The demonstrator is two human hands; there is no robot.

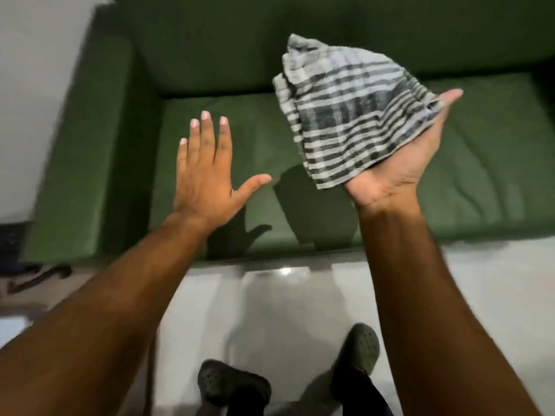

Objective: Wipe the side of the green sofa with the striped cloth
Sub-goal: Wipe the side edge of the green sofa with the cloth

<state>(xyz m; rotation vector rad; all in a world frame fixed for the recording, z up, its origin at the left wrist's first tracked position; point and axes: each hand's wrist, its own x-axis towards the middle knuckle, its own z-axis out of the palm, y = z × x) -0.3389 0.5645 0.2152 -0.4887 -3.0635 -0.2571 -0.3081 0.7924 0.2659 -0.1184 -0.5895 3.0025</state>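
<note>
The striped cloth (348, 115) is bunched on the upturned, spread right hand (396, 166), held above the green sofa (495, 163) seat, its stripes running left to right. The left hand (207, 172) is spread flat, palm down, empty, nearer the left armrest (81, 151).

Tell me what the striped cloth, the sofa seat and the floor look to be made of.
Striped cloth: soft woven fabric, likely cotton; it bunches and droops limply off the right hand.
Sofa seat: smooth green upholstery with a dull sheen and shallow creases, possibly leather or faux leather; blur leaves it open.
Floor: hard, glossy, pale tile or stone; it mirrors a light.
</note>
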